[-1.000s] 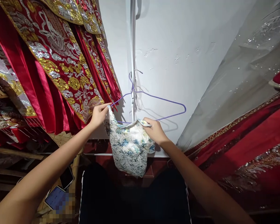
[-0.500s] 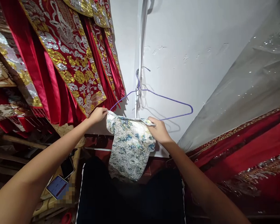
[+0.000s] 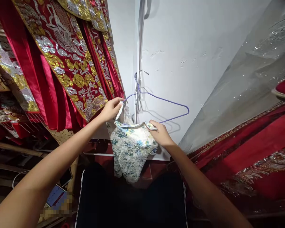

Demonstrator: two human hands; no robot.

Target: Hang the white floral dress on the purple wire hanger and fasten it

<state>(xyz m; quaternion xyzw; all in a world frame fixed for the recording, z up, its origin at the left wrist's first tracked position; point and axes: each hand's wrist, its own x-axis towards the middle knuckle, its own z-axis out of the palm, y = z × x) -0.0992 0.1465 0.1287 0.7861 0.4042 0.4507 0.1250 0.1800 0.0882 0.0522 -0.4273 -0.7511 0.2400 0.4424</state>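
Note:
A small white garment [image 3: 130,148] with a blue and green floral print hangs between my two hands. My left hand [image 3: 111,109] pinches its upper left edge, raised against the left arm of a purple wire hanger [image 3: 161,99]. My right hand [image 3: 160,133] grips the garment's upper right edge, just under the hanger's bottom bar. The hanger hooks on a fixture on the white wall [image 3: 192,47]. Whether the left end of the hanger is inside the garment is hidden by my fingers.
Red robes with gold and silver embroidery [image 3: 61,63] hang close on the left. More red and grey sequined cloth [image 3: 251,136] fills the right. A white pipe [image 3: 139,47] runs up the wall. Two phones [image 3: 59,193] lie low on the left. A black cloth [image 3: 130,202] lies below.
My left hand has lifted the garment's left edge up and right to the hanger's left arm. The garment has bunched narrower. My right hand has stayed put.

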